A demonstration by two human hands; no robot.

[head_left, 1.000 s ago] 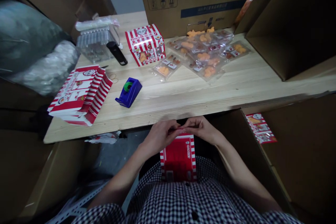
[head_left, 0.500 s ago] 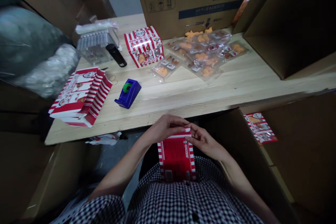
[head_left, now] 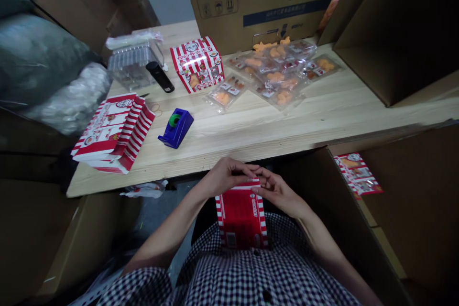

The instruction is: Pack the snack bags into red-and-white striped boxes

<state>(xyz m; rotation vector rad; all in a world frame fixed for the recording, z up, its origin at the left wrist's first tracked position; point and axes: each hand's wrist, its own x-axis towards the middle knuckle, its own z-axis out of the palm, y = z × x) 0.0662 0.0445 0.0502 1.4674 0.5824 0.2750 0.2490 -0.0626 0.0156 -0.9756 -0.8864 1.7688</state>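
Red, white-striped card forms the package (head_left: pixel 242 215) you hold upright in front of you. Your left hand (head_left: pixel 227 177) and right hand (head_left: pixel 278 191) pinch its top edge, fingers meeting there. Ahead of your hands lies the wooden table (head_left: pixel 229 134): blue tape dispenser (head_left: pixel 178 129) to their left, clear packets (head_left: pixel 274 76) of orange pieces farther off, ahead and rightward.

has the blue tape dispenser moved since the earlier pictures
No, the blue tape dispenser sits at the same spot on the wooden table, judged against its front edge; the view shifts slightly.
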